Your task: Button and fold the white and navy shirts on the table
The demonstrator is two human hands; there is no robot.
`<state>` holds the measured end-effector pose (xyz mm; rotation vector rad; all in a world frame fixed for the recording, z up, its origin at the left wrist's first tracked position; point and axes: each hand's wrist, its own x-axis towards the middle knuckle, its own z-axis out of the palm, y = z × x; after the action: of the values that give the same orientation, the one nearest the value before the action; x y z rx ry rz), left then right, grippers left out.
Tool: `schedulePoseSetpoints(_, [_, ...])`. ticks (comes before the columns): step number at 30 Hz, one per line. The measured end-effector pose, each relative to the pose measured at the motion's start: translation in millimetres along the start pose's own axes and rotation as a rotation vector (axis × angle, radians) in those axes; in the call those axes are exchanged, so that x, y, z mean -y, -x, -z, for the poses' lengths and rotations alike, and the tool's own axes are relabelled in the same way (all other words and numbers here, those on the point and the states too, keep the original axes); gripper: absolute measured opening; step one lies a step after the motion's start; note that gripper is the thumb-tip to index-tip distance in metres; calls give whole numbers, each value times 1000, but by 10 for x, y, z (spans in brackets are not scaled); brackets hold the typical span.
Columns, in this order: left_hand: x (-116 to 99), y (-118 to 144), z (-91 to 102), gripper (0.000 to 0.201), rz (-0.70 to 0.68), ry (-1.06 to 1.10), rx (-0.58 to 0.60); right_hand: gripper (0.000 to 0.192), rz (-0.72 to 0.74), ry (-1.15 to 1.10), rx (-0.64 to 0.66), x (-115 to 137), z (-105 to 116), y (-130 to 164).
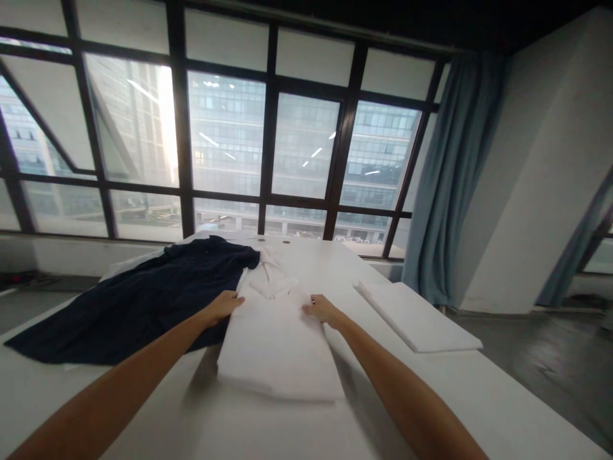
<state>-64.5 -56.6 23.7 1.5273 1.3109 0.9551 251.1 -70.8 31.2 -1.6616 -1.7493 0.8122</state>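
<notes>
A white shirt (280, 345), folded into a long rectangle, is in front of me with its collar end facing the windows. My left hand (225, 307) pinches its left edge near the collar. On the opposite edge, my right hand (322, 309) grips the cloth between thumb and fingers. Shadows beneath the near end suggest that part is raised off the white table (383, 396). Just left of the shirt, a dark navy garment (143, 306) lies spread out, close to my left hand.
Another folded white garment (416, 316) lies along the table's right side. More white cloth shows under the navy garment's far edge. Beyond the table are dark-framed windows (306, 147), a blue curtain (454, 179) and a pale pillar (536, 179).
</notes>
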Motion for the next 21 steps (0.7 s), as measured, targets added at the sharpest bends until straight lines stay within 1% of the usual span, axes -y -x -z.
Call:
schedulePoseSetpoints(3, [-83,-128,45,43,-188,183,-21,16,123,-153,-28,37,111,-136])
schedulePoseSetpoints(5, [-152,-233,77,43,-236,253,-39,18,189,-215,-80,108,169,-254])
schedulePoseSetpoints(6, [-169,-291,85,41,-237,234,-64,20,199,-214,-112,143,176,-321])
schedulePoseSetpoints(7, [-170,-349,84,36,-226,151,-103,22,190,-164,-142,171,165,-389])
schedulePoseSetpoints(9, [-129,-457,64,26,-183,-126,-191,21,136,33,-182,194,97,-516])
schedulePoseSetpoints(11, [-56,-537,33,22,-142,-383,-245,19,80,222,-196,172,-6,-606])
schedulePoseSetpoints(13, [11,-583,9,19,-122,-505,-250,23,47,337,-174,123,-100,-642])
schedulePoseSetpoints(16, [44,-586,5,16,-93,-587,-253,36,-5,437,-149,67,-162,-586])
schedulePoseSetpoints(17, [30,-568,8,21,-77,-608,-259,39,-31,453,-157,60,-157,-541])
schedulePoseSetpoints(19, [-35,-498,14,42,-34,-670,-257,45,-76,464,-193,63,-117,-424])
schedulePoseSetpoints(21, [-143,-365,9,61,-15,-775,-226,50,-90,480,-205,72,-55,-275])
